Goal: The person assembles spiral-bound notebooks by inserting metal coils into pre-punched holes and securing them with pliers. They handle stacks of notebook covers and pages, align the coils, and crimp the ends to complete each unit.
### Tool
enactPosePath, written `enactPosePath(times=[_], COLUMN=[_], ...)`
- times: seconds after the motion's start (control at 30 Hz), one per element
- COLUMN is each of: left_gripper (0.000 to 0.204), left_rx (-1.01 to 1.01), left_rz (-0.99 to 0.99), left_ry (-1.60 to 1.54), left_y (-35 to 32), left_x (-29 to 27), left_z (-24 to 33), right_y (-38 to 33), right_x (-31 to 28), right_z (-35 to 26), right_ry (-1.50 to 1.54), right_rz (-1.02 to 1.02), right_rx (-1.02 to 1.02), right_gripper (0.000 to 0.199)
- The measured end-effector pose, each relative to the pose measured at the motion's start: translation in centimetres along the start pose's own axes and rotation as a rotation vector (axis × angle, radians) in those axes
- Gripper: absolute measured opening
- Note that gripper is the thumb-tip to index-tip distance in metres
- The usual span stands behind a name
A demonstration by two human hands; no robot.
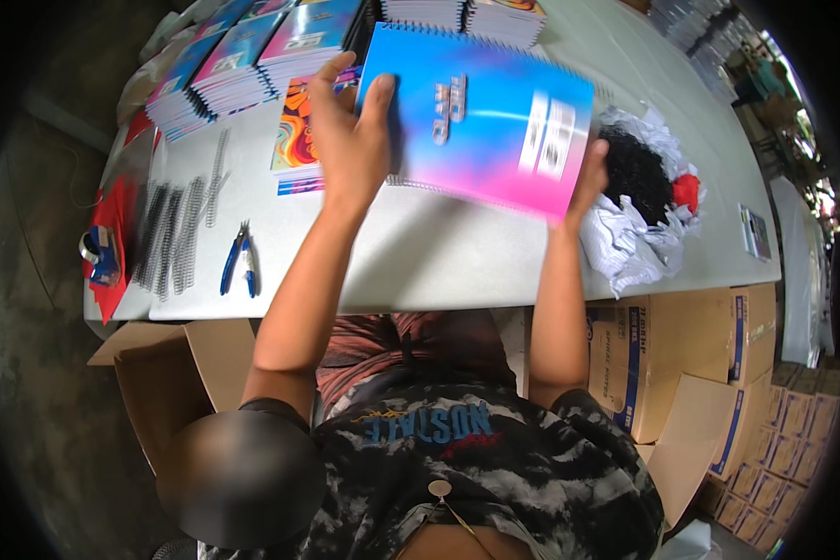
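Observation:
A spiral notebook (476,112) with a blue-to-pink cover is raised, tilted, over the table (420,271). My left hand (355,135) holds its left edge, thumb toward the cover and fingers partly hidden. At the opposite edge my right hand (583,182) grips the lower corner, most of its fingers out of sight behind it. Wire coils run along the notebook's upper edge, and some show along the lower edge. Beside my left hand lies a small pile topped by a notebook with an orange swirl cover (297,131).
Stacks of notebooks (313,33) line the far side. On the left lie loose wire spirals (173,233), blue-handled cutting pliers (238,261), red sheets (112,219) and a blue tape dispenser (103,257). Crumpled white wrapping (630,247) holds a black tangle (637,173) at right. Cardboard boxes (672,345) stand below.

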State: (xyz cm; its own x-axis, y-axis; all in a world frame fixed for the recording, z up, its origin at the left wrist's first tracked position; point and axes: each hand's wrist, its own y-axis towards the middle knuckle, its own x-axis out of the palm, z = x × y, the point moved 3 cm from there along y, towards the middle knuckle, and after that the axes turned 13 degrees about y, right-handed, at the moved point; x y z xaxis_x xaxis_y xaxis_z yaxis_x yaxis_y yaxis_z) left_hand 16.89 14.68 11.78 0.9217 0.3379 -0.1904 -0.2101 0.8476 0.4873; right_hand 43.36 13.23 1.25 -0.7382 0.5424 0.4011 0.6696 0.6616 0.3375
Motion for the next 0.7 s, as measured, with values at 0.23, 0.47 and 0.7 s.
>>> enactPosePath(times=[0.23,0.47,0.7], left_gripper=[0.027,0.030,0.039], left_rx=[0.221,0.079,-0.071], left_rz=[0.128,0.028,0.076], left_ry=[0.892,0.636,0.445], left_y=[-2.6,-3.7,-4.9], left_x=[5.5,4.6,5.1], left_z=[-11.7,-12.0,-13.0], right_y=[-4.3,-4.3,-4.9], right_x=[1.3,1.5,2.1], right_z=[4.9,5.1,5.4], right_ry=[-0.171,-0.327,-0.495], right_rz=[0.060,0.014,0.041], right_rx=[-0.154,-0.069,-0.163], right_gripper=[0.043,0.030,0.048])
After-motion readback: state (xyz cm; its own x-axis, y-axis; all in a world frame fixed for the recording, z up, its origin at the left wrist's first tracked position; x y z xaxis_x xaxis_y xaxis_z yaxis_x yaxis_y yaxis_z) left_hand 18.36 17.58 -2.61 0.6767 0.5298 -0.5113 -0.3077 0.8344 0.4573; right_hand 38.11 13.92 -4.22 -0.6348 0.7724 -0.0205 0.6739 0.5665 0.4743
